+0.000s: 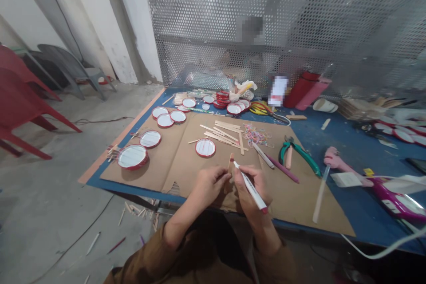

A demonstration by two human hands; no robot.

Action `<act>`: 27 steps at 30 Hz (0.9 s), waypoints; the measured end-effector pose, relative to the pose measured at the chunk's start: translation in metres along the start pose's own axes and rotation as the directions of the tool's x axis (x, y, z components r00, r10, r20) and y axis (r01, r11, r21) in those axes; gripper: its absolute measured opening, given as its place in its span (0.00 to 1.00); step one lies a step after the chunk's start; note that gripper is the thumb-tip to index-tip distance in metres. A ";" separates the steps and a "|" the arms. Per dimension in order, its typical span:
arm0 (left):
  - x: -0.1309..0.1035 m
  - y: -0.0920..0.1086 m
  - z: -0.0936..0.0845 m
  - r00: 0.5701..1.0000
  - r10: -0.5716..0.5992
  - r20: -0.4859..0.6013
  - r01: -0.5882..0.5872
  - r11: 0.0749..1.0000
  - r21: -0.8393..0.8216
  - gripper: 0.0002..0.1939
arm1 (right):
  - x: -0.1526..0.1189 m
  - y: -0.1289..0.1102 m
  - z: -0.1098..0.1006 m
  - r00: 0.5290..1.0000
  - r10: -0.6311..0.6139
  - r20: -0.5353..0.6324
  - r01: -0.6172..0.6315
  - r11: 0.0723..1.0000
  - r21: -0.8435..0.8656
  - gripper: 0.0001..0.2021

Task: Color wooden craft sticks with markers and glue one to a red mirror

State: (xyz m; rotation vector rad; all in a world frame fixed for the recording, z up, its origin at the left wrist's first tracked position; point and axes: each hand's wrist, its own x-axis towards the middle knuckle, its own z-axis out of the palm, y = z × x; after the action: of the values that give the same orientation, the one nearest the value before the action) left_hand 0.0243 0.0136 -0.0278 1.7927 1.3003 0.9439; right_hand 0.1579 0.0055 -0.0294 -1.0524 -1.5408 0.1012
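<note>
Over the front of the brown cardboard sheet (pixel 186 142), my left hand (pixel 213 184) pinches a wooden craft stick (pixel 230 162) and holds it upright. A dark red mark shows near the stick's top. My right hand (pixel 251 186) grips a white marker (pixel 253 193) with a red end, its tip close beside the stick. Just beyond lies a round white disc (pixel 205 147) with a red rim. Several loose craft sticks (pixel 222 133) and a heap of coloured rubber bands (pixel 257 134) lie farther back.
Two pens (pixel 282 167), green-handled pliers (pixel 299 155) and a pink glue gun (pixel 346 166) lie on the right. Banjo-like disc pieces (pixel 132 156) sit on the left. Red-rimmed discs, yellow-handled scissors (pixel 262 108) and a red cylinder (pixel 301 88) stand along the perforated metal panel (pixel 206 17).
</note>
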 end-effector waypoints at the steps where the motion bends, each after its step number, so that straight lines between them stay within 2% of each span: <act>1: 0.000 0.000 0.000 1.000 0.002 0.000 -0.002 1.000 0.002 0.11 | 0.000 0.000 0.000 1.000 0.005 0.008 -0.005 1.000 0.001 0.02; 8: 0.000 0.003 -0.001 1.000 0.003 -0.011 -0.003 1.000 0.029 0.11 | -0.004 0.003 0.000 0.999 0.049 -0.012 -0.048 0.999 0.021 0.03; 15: -0.001 0.002 -0.001 1.000 0.000 -0.006 0.000 1.000 0.014 0.11 | 0.003 -0.003 -0.001 1.000 0.008 0.005 -0.008 0.999 -0.042 0.02; 18: -0.001 0.003 -0.001 1.000 -0.005 -0.003 0.005 1.000 0.010 0.11 | 0.003 -0.003 0.000 1.000 -0.015 0.018 0.016 1.000 -0.020 0.01; 23: -0.001 0.003 -0.001 1.000 0.002 -0.014 -0.002 0.999 0.035 0.11 | -0.003 0.001 0.000 0.998 0.058 0.011 -0.059 0.998 0.030 0.01; 27: -0.001 0.003 -0.001 1.000 0.000 -0.005 0.000 1.000 0.016 0.10 | -0.006 0.004 -0.002 0.998 0.007 0.069 -0.009 0.999 0.035 0.02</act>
State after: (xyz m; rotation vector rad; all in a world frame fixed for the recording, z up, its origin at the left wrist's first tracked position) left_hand 0.0244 0.0126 -0.0250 1.8035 1.3140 0.9415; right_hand 0.1607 0.0031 -0.0353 -1.0367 -1.5914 0.1708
